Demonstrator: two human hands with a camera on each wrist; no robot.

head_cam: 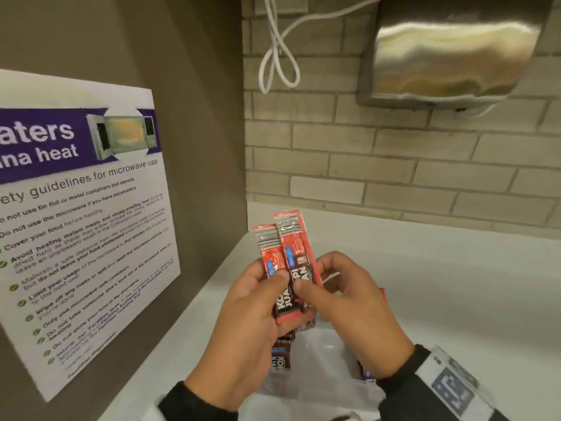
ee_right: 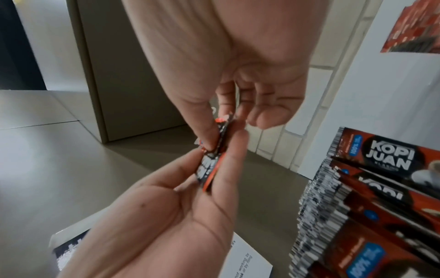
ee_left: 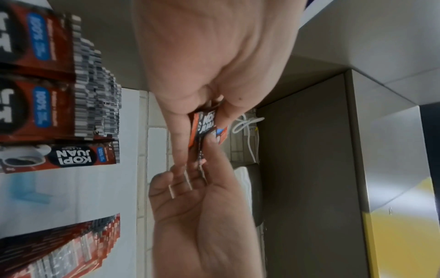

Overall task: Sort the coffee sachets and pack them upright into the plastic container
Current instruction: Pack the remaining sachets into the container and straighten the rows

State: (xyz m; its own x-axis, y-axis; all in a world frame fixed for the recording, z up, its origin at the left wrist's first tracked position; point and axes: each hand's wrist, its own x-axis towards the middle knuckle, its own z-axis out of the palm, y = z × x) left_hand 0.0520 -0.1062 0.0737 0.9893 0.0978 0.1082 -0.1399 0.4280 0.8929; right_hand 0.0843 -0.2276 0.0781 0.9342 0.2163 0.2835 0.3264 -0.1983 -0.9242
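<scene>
Both hands up over the white counter: left hand and right hand pinch two slim, glossy red-and-black sachets, held upright, side by side. Clear plastic container sits just below with few sachets inside; stacks wait, so packing looks early.

Black long sleeves, white wrist band bearing square marker

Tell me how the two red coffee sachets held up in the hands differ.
The left red-and-black coffee sachet sits lower, pinched by the left hand; the right red-and-black coffee sachet sticks up higher, pinched by the right hand. The right one overlaps the left one's edge. Both stand roughly upright, barcode ends up, with the same black logo.
</scene>
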